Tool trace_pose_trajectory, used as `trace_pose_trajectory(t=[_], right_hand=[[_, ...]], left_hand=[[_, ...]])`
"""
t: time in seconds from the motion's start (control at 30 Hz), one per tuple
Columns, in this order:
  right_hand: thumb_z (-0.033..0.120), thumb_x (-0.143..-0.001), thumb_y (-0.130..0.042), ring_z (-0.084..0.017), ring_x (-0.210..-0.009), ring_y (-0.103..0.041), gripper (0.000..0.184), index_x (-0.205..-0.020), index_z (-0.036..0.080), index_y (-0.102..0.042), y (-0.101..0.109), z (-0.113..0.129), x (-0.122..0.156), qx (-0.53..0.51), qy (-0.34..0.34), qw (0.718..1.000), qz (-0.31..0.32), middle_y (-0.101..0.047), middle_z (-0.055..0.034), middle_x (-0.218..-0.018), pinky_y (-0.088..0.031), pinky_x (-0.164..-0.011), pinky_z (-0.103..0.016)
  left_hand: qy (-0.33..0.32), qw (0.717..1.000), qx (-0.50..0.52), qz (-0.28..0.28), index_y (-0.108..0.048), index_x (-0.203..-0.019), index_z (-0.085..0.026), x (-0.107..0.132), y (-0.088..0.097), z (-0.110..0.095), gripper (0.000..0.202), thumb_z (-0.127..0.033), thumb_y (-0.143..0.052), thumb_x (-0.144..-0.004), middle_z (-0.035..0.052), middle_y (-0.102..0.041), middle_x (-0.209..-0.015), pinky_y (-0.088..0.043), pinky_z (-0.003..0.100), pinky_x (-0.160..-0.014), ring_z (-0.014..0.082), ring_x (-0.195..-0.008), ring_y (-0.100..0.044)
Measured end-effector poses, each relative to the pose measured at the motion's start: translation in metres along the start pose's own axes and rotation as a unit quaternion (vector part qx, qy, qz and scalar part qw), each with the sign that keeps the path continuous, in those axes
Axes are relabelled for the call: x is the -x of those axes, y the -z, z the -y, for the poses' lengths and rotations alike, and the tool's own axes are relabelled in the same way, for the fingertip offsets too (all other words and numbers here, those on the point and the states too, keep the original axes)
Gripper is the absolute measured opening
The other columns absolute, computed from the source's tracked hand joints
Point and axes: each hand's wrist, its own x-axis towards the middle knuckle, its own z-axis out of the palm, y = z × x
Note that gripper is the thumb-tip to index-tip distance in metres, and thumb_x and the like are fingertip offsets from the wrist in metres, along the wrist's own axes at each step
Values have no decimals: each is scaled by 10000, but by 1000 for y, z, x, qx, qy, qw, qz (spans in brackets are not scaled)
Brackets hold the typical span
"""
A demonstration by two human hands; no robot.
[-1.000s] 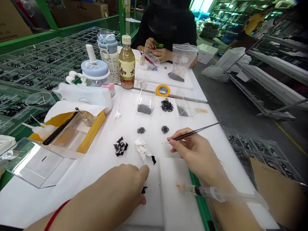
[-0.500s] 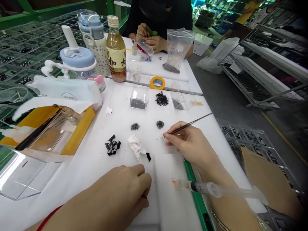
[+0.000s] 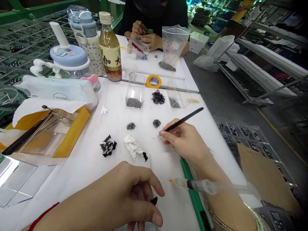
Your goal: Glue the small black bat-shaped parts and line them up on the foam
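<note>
Pinched in right hand (image 3: 185,144), slender black tweezers (image 3: 184,119), fine tips downward

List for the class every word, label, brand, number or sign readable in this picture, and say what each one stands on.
"加 大": large dark characters on the label of the bottle of amber liquid.
Small print on the white pouch: too blurred to read.
Writing on the clear plastic bag: too blurred to read.

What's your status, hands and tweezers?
Right hand pinching fine tweezers, tips at tiny dark specks. Left hand curled beside a small black scrap. Syringe lying just below the right hand.
</note>
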Motion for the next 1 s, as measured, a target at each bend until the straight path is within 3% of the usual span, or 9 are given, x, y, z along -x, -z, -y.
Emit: trace_pose_trajectory(t=[0.13,0.37,0.57,0.73,0.87,1.0], right_hand=[[218,-768,-644,-138,-610,-655,90,-825,158,-607,-1,0,-1,5,-3,1000,-1,-655,-25,-759,-503,-506,-221],[206,-772,-631,-141,-601,-647,77,-823,151,-615,-2,2,2,24,-5,1000,-1,-656,-34,-759,-477,-487,-224],[215,-775,-625,-140,-580,-635,86,-835,154,-613,-1,2,1,24,3,1000,1,-643,-24,-739,-505,-543,-261],[228,-773,-635,-131,-571,-620,83,-809,156,-612,-1,1,0,9,13,1000,1,-632,-13,-713,-488,-525,-250],[261,-772,-658,-117,-587,-609,115,-804,162,-610,1,0,2,-11,27,1000,0,-627,0,-691,-447,-496,-220],[297,-761,-698,-110,-625,-619,175,-825,166,-600,4,-1,6,-130,33,989,61,-648,5,-691,-445,-497,-196]], left_hand=[[2,1000,10,8,-630,-881,-183,1,1,-3,127,-218,-642,-759,-32,-644,-713,-462,167,-570,66,-579,-560],[-34,999,2,15,-609,-923,-189,7,0,-6,137,-161,-556,-800,-21,-648,-771,-491,209,-688,106,-694,-638],[-24,1000,3,12,-562,-855,-202,4,0,1,66,-185,-569,-792,-25,-653,-703,-481,215,-616,115,-630,-638],[-2,1000,4,-4,-533,-809,-199,0,0,2,153,-200,-662,-727,-36,-661,-650,-419,171,-499,80,-510,-580],[-14,999,27,-27,-556,-855,-194,-5,1,3,196,-250,-694,-727,-44,-646,-633,-451,196,-504,87,-502,-579],[-49,995,65,-56,-596,-875,-172,-10,6,3,192,-270,-702,-748,-35,-652,-627,-489,220,-542,94,-518,-612]])
